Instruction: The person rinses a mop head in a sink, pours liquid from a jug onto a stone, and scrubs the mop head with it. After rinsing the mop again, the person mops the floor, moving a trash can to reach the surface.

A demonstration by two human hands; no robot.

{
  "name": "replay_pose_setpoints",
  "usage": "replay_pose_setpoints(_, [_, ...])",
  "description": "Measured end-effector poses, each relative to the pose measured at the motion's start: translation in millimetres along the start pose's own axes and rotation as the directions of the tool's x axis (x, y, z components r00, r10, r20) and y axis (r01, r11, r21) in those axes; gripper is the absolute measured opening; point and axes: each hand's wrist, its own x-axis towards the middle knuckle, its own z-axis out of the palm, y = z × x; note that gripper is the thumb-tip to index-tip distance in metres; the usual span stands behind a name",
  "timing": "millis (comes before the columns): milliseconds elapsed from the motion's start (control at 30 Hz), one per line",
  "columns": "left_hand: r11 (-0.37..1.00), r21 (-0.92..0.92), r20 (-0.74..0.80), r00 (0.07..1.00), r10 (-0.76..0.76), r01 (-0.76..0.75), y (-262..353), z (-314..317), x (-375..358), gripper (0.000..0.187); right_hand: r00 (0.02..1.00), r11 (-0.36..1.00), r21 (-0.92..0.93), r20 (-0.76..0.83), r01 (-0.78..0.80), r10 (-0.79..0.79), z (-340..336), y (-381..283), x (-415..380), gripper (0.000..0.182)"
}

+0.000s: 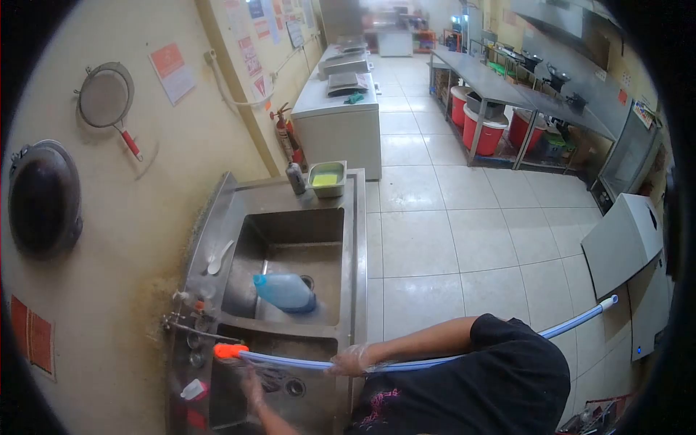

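Observation:
My right hand [351,360], in a clear plastic glove, is closed around a long blue-and-white striped pole [290,361]. The pole has an orange head [230,351] at one end, held over the near sink basin [319,406] close to the metal tap [206,331]. Its other end reaches back past my shoulder to a white tip. My left hand [254,390] is just below the orange head, fingers stretched out and somewhat blurred. Grey strand-like material [272,378], hard to make out, lies beside that hand.
A blue-capped bottle [286,292] lies in the far basin [290,217]. On the ledge are a white spoon-like utensil [220,258], cups and a pink-and-white container [194,390]. A metal pan [328,190] with something yellow-green stands beside a dark bottle [295,178]. The wall is at left.

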Motion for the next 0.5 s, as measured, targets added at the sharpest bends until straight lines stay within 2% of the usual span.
replay_pose_setpoints(33, [0.948, -0.243, -0.171, 0.971, 0.168, -0.206, -24.2, 15.9, 18.2, 0.093, 0.999, 1.000, 0.004, 0.020, 0.029, -0.029, -0.1, 2.7, 0.9, 0.069])
replay_pose_setpoints(67, [0.799, -0.426, -0.370, 0.888, 0.275, -0.425, -33.0, 28.5, 27.8, 0.094, 0.999, 1.000, 0.003, 0.022, 0.031, -0.031, -2.2, -0.3, -1.8, 0.069])
replay_pose_setpoints(100, [0.800, -0.426, -0.371, 0.888, 0.272, -0.423, -37.9, 38.7, 41.2, 0.094, 0.999, 1.000, 0.018, 0.044, 0.015, -0.016, -3.7, -5.8, -4.6, 0.068])
replay_pose_setpoints(167, [0.514, -0.605, -0.536, 0.788, 0.302, -0.608, -35.8, 50.9, 47.8, 0.081, 0.998, 1.000, 0.030, 0.068, -0.001, -0.001, -2.8, -7.6, -1.1, 0.066])
replay_pose_setpoints(200, [0.515, -0.604, -0.537, 0.788, 0.301, -0.608, -33.5, 47.1, 50.6, 0.081, 0.998, 0.999, -0.014, 0.053, 0.040, -0.039, 4.3, -4.7, 6.8, 0.065])
replay_pose_setpoints(233, [0.762, -0.414, -0.567, 0.796, 0.213, -0.498, -26.0, 39.2, 55.2, 0.073, 0.996, 0.995, -0.059, 0.040, 0.080, -0.078, 5.4, -5.3, 7.9, 0.063])
replay_pose_setpoints(267, [0.929, -0.198, -0.612, 0.779, 0.132, -0.313, -20.0, 35.9, 58.4, 0.065, 0.996, 0.995, -0.060, 0.043, 0.081, -0.078, 6.7, -4.0, 7.3, 0.063])
replay_pose_setpoints(300, [0.931, -0.199, -0.613, 0.780, 0.126, -0.307, -18.0, 40.2, 58.5, 0.065, 0.994, 0.992, -0.064, 0.040, 0.109, -0.107, 5.2, -8.4, 1.6, 0.060])
replay_pose_setpoints(367, [0.851, -0.436, -0.652, 0.754, -0.076, -0.292, -13.3, 56.8, 54.6, 0.061, 0.990, 0.988, -0.069, 0.047, 0.140, -0.137, 6.8, -7.3, 0.9, 0.058])
replay_pose_setpoints(400, [0.803, -0.570, -0.538, 0.818, -0.205, -0.173, 13.4, 54.2, 23.4, 0.066, 0.986, 0.983, -0.093, 0.055, 0.159, -0.155, 6.9, -2.4, 4.9, 0.059])
replay_pose_setpoints(433, [0.802, -0.571, -0.540, 0.816, -0.207, -0.175, 11.0, 53.4, 17.6, 0.066, 0.983, 0.977, -0.117, 0.057, 0.180, -0.174, 5.7, 0.5, 9.4, 0.061])
replay_pose_setpoints(467, [0.648, -0.749, -0.326, 0.929, -0.173, -0.142, 9.0, 54.4, 16.7, 0.070, 0.983, 0.976, -0.122, 0.057, 0.180, -0.175, -2.4, -0.7, 8.7, 0.061])
replay_pose_setpoints(500, [0.471, -0.880, -0.103, 0.991, -0.085, -0.051, 7.5, 56.8, 10.1, 0.075, 0.992, 0.989, -0.095, 0.070, 0.115, -0.109, -12.6, -2.9, 4.9, 0.061])
